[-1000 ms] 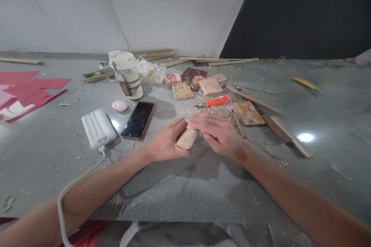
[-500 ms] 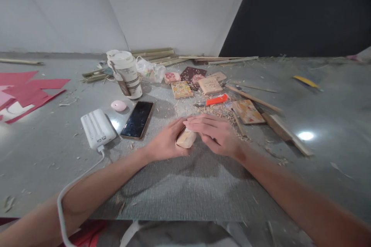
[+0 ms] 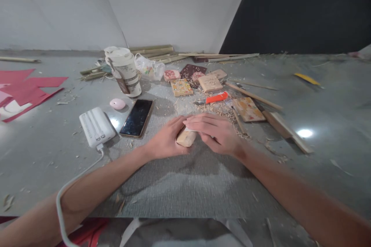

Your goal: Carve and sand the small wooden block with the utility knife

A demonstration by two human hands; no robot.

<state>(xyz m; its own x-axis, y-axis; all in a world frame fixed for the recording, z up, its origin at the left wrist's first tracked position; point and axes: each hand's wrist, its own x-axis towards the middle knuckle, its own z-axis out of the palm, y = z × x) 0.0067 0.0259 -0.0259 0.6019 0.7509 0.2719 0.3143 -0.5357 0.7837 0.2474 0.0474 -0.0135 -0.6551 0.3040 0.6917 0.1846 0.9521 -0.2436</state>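
My left hand (image 3: 165, 139) is wrapped round a pale wooden block (image 3: 186, 139) with rounded, cut faces, low over the grey mat (image 3: 174, 197). Across the top of the block lies my right hand (image 3: 217, 133), fingers together and pressed down. Under those fingers shows the edge of a small white sheet (image 3: 189, 129), perhaps sandpaper; most of it is hidden. Beyond the hands lies an orange utility knife (image 3: 216, 97) among wood shavings (image 3: 213, 110). A thin short stick (image 3: 238, 120) rests near my right hand.
To the left are a phone (image 3: 136, 118), a white power bank (image 3: 97, 127) whose cable crosses my left forearm, a pink egg-shaped case (image 3: 117, 104) and a paper cup (image 3: 125, 72). Patterned tiles (image 3: 181, 87), wood strips (image 3: 285, 131) and a yellow cutter (image 3: 307, 79) lie farther off.
The whole view has shifted slightly upward. Both hands keep nearly the same grip on the block; no object is visibly taken up or put down.
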